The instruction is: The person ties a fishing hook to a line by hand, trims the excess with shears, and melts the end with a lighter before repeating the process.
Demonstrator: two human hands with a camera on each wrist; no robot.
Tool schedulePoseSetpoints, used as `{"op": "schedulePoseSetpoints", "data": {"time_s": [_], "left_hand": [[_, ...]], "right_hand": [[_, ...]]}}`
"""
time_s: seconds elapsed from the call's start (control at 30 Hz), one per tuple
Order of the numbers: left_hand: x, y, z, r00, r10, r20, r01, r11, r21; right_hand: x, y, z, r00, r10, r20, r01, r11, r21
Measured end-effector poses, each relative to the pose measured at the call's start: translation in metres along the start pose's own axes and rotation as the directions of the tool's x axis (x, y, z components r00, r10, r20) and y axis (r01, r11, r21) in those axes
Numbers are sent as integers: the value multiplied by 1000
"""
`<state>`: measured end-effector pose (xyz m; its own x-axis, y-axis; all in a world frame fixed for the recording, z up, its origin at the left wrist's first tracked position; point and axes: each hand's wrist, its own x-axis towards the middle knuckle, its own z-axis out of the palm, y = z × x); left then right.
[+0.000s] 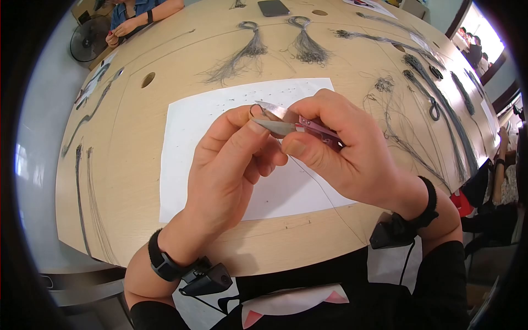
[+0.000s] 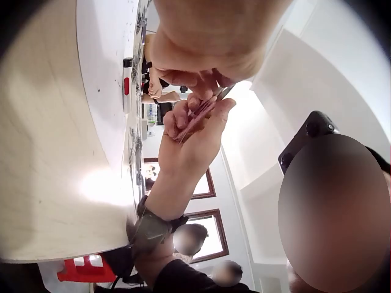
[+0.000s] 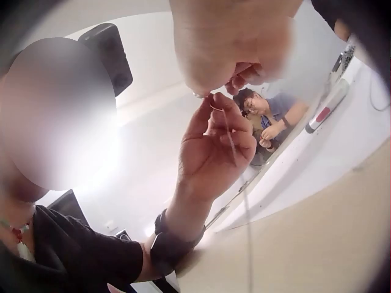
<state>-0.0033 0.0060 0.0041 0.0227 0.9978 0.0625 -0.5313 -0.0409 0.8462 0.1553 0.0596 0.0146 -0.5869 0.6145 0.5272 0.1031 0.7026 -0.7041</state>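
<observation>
Above the white paper (image 1: 181, 137), the right hand (image 1: 346, 146) grips small pink-handled scissors (image 1: 316, 132), whose blades stand parted and point left. The left hand (image 1: 234, 146) pinches a small dark curved hook (image 1: 252, 111) between thumb and index finger, right at the blade tips. From the left hand a thin line (image 1: 322, 187) runs down across the paper to the table's front edge; in the right wrist view the line (image 3: 230, 131) hangs past the left palm (image 3: 211, 162). In the left wrist view the right hand (image 2: 192, 146) is curled round the pink handles (image 2: 200, 114).
Tiny dark bits dot the paper. Two looped bundles of hooked lines (image 1: 253, 48) (image 1: 308, 49) lie behind it. More bundles (image 1: 440, 110) and loose tangled line (image 1: 385, 85) lie to the right, thin strands (image 1: 80, 192) to the left. Another person (image 1: 135, 19) sits across the table.
</observation>
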Motion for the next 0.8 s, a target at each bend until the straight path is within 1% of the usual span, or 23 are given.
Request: {"op": "schedulePoseSetpoints", "data": {"time_s": [0.07,0.13,0.2,0.3,0.37,0.5,0.57,0.73,0.8], "left_hand": [[0,-1,0,1000,-17,-8,17,1000,-16],[0,-1,-1,999,-33,-16,33,999,-32],[0,0,-2,997,-72,21,72,997,-7],[0,-1,-2,996,-87,25,87,996,-14],[0,-1,0,996,-92,23,92,996,-16],[0,-1,1,995,-101,8,101,994,-31],[0,-1,0,995,-99,8,99,995,-23],[0,-2,1,997,-79,-21,79,997,-10],[1,-3,-1,997,-72,-13,71,997,-42]], "right_hand": [[1,2,1,997,-70,-14,68,994,-90],[0,4,3,996,-79,-33,75,992,-99],[-1,6,4,995,-87,-50,81,991,-109],[-1,7,4,995,-81,-60,72,989,-132],[0,8,4,987,-148,-55,134,971,-198],[-1,7,4,992,-111,-60,97,975,-199],[0,7,4,988,-144,-62,127,967,-220],[1,7,4,984,-162,-70,140,958,-249],[1,7,4,984,-162,-73,139,957,-256]]}}
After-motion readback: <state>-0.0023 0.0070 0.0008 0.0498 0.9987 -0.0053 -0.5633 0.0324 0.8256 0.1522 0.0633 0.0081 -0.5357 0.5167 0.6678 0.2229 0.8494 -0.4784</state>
